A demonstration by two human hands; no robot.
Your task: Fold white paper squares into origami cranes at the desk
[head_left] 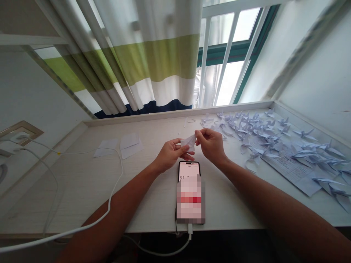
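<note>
Guessing the biggest risk right now is the little folded paper getting torn or creased crooked. The left hand and right hand are both pinching it by its ends, fingertips pressed together, and paper that thin isn't being very forgiving. It's also hanging in the air at the middle of the frame, right over the top edge of the phone, so a slipped grip is probably dropping it onto the screen. A forearm could be snagging the white cable trailing down the lower left too, and dragging the phone along. The paper itself is looking pale lavender-white, small and already folded into a narrow pointy shape, much like the heap of paper cranes sitting at the right of the frame.
</note>
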